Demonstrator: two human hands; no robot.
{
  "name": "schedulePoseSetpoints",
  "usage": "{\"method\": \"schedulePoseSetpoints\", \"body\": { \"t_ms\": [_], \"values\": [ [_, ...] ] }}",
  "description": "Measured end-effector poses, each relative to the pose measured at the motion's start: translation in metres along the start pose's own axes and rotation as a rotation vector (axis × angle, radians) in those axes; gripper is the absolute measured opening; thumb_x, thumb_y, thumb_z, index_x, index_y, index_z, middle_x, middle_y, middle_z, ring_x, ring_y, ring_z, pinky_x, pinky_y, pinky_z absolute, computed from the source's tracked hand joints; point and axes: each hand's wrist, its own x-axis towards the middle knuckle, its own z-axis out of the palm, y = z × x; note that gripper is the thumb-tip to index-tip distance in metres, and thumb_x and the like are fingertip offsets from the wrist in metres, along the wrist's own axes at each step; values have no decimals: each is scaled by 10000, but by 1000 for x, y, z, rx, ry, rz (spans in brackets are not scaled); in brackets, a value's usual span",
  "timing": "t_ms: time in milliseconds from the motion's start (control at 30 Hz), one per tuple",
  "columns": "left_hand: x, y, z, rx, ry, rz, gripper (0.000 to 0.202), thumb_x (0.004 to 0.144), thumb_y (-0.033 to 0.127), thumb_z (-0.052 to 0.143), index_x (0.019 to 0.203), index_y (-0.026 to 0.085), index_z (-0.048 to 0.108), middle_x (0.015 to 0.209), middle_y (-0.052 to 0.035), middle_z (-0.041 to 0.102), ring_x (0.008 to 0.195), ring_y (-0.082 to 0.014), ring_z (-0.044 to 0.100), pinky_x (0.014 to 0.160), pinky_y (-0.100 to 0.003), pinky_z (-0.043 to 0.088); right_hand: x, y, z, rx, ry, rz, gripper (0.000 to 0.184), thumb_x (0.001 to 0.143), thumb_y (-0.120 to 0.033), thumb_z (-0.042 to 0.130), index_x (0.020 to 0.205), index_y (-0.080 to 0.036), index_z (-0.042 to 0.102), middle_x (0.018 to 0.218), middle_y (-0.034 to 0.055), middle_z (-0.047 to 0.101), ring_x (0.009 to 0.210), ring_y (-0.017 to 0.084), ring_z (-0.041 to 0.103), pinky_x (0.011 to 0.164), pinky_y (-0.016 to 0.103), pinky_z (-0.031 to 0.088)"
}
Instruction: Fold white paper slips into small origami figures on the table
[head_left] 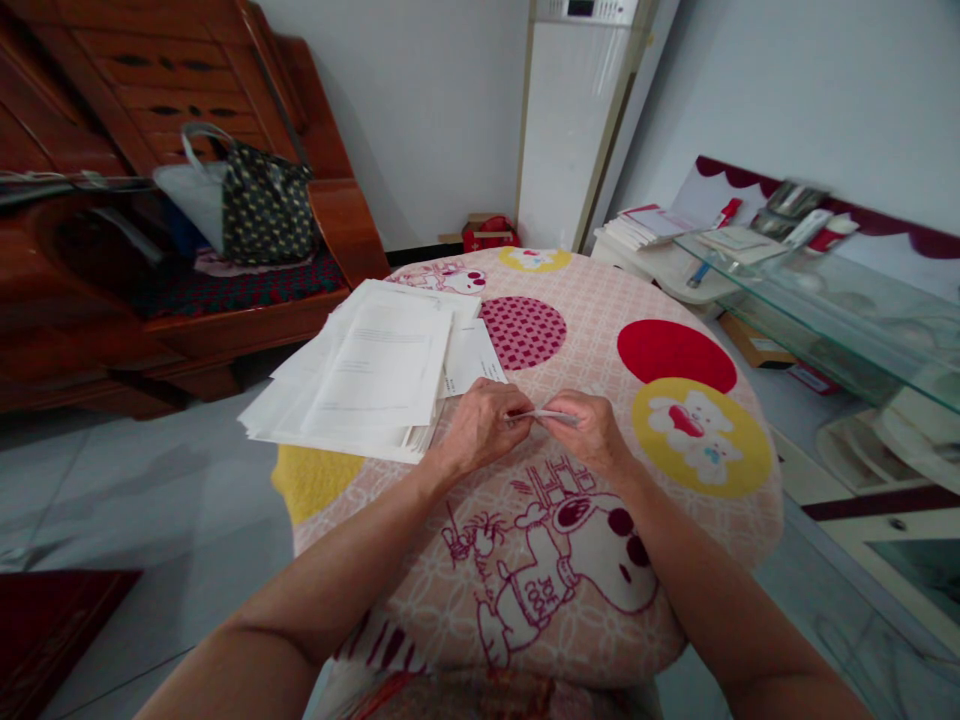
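My left hand point(486, 422) and my right hand point(589, 430) meet over the middle of the round table. Between them they pinch a small folded piece of paper point(551, 414), pale and narrow, seen nearly edge-on. Fingers of both hands are closed on it, and parts of the paper are hidden behind them. Left of my left hand lies a loose stack of white printed sheets point(375, 375). A further white sheet point(472, 358) with dark print sticks out from the stack's right side.
A pink patterned cloth point(585, 290) with cartoon figures covers the table. On the left stands a wooden sofa point(337, 230) with a dark patterned bag point(268, 205). To the right is a glass-topped stand point(847, 300) holding papers and small items. A tall white cabinet-like unit point(574, 120) stands behind.
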Motion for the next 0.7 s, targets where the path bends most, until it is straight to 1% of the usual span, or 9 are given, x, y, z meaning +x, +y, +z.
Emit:
{"method": "schedulePoseSetpoints", "body": {
  "t_ms": [100, 200, 300, 400, 500, 567, 633, 700],
  "values": [
    [0, -2, -2, -3, 0, -21, 93, 781, 126, 620, 762, 157, 706, 744, -24, 723, 729, -166, 661, 815, -343, 454, -1, 0, -3, -12, -17, 34, 153, 852, -194, 617, 706, -187, 659, 705, 25, 648, 684, 156, 579, 659, 280, 430],
    [1, -9, -6, 10, -8, -41, 80, 766, 132, 621, 747, 158, 694, 729, -19, 712, 717, -164, 652, 808, -337, 461, -3, 4, -11, 4, -6, 103, 164, 850, -251, 635, 708, -175, 667, 689, 21, 634, 668, 154, 567, 646, 280, 417],
    [0, -17, -13, 35, -11, -72, 66, 750, 131, 622, 738, 155, 683, 702, -14, 696, 674, -154, 625, 787, -335, 465, -5, 7, -20, 31, 10, 200, 190, 835, -306, 649, 703, -170, 667, 645, 2, 601, 623, 140, 526, 591, 264, 387],
    [-1, -24, -18, 16, -7, -83, 84, 757, 125, 612, 779, 151, 690, 699, -7, 684, 660, -144, 610, 760, -323, 469, -5, 8, -27, 51, 13, 270, 231, 813, -340, 656, 657, -171, 640, 587, -20, 548, 575, 123, 477, 540, 250, 351],
    [-2, -28, -20, -46, -12, -28, 135, 799, 155, 632, 907, 153, 712, 812, -24, 710, 741, -152, 633, 766, -314, 479, -4, 6, -28, 68, 12, 289, 237, 803, -344, 657, 644, -169, 637, 577, -25, 533, 566, 117, 468, 528, 245, 344],
    [-1, -29, -18, -71, -32, 6, 136, 832, 200, 664, 950, 158, 716, 864, -36, 717, 785, -160, 639, 761, -311, 485, -4, 6, -27, 74, 10, 285, 237, 805, -343, 658, 644, -168, 644, 582, -23, 538, 571, 119, 478, 530, 244, 351],
    [0, -29, -15, -71, -44, 28, 86, 857, 216, 679, 908, 156, 712, 835, -36, 710, 768, -159, 633, 745, -305, 483, -4, 7, -25, 72, 15, 269, 226, 812, -335, 661, 659, -169, 657, 593, -20, 556, 578, 123, 495, 536, 245, 364],
    [1, -29, -12, -61, -32, 57, 55, 876, 200, 674, 861, 153, 700, 786, -29, 694, 737, -153, 623, 735, -300, 477, -5, 9, -23, 60, 31, 230, 201, 824, -320, 666, 688, -172, 676, 616, -14, 585, 589, 130, 519, 550, 250, 384]
  ]
}}
